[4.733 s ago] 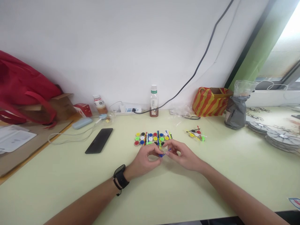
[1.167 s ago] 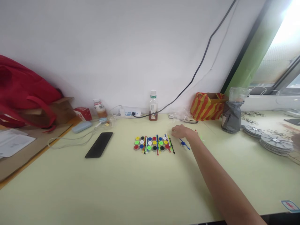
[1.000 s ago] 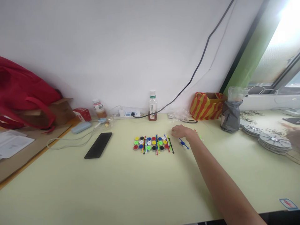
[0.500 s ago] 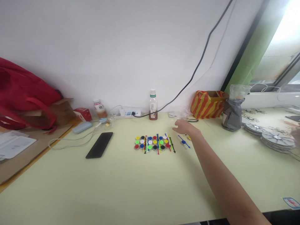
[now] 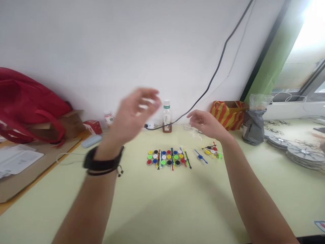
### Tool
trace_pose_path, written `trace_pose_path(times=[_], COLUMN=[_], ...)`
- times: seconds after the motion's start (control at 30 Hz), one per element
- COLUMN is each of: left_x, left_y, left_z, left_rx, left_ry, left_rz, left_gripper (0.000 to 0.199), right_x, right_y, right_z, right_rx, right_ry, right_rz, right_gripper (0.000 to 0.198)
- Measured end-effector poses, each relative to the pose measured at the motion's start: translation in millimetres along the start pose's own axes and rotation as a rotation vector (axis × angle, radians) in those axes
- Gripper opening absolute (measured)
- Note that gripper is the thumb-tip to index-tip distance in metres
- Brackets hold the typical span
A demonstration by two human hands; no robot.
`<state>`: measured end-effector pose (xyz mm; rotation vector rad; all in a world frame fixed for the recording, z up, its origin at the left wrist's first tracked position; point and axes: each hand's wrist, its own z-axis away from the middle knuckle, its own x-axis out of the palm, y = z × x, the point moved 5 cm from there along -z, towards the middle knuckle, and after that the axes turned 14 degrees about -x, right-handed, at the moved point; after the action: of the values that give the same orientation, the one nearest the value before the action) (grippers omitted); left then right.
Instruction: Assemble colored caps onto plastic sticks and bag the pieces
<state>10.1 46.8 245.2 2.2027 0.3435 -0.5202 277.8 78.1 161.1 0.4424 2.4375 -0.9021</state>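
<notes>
My left hand (image 5: pixel 138 113), blurred by motion, is raised in front of the wall with its fingers curved and apart; a dark band circles its wrist. My right hand (image 5: pixel 205 123) hovers over the back of the table, fingers loosely bent, with nothing visible in them. Below and between the hands lie rows of small colored round discs (image 5: pixel 164 157) with colored arrow-shaped sticks (image 5: pixel 172 159) across them. To their right lies a blue arrow spinner (image 5: pixel 200 157) with a round base. Several more arrows and discs (image 5: pixel 209 151) sit in a loose group beside my right forearm.
A drink bottle (image 5: pixel 167 118) stands against the wall near a black cable (image 5: pixel 215 67). Clear plastic (image 5: pixel 196 135) lies below my right hand. A striped bag (image 5: pixel 225 115), a grey bag (image 5: pixel 254 127) and stacked grey discs (image 5: pixel 304 157) are at right. A red bag (image 5: pixel 27 105) is at left.
My left hand has come into view from below, covering the phone. My right hand has lifted, and the group of arrows beside its forearm is now more visible.
</notes>
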Motion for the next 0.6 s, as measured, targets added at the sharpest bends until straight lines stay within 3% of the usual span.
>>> trace_pose_path(times=[0.13,0.23,0.27,0.33,0.43,0.5,0.6], left_x=[55,80,80,71,52,44,42], left_y=[-53,-86,-93,-106,-126,-140,-159], left_z=[6,11,10,3,-6,-9,-9], left_rx=[-0.194,-0.288,-0.306,-0.329,-0.367,-0.416,-0.485], left_ry=[-0.291,-0.535,-0.545,-0.446,-0.270,-0.218,-0.247], left_rz=[-0.033,0.034,0.076,0.144,0.208,0.270,0.324], left_gripper=[0.056,0.045,0.042,0.041,0.041,0.042,0.044], right_x=[15,27,31,41,63,72,74], right_y=[-29,-31,-26,-11,13,26,39], right_z=[-7,-9,-8,-4,6,12,15], right_rx=[-0.046,-0.019,0.018,0.121,0.239,0.272,0.298], right_ry=[-0.027,-0.006,0.003,-0.035,-0.236,-0.301,-0.286], right_rz=[-0.122,-0.143,-0.144,-0.179,-0.350,-0.473,-0.561], right_gripper=[0.025,0.033,0.041,0.065,0.092,0.088,0.072])
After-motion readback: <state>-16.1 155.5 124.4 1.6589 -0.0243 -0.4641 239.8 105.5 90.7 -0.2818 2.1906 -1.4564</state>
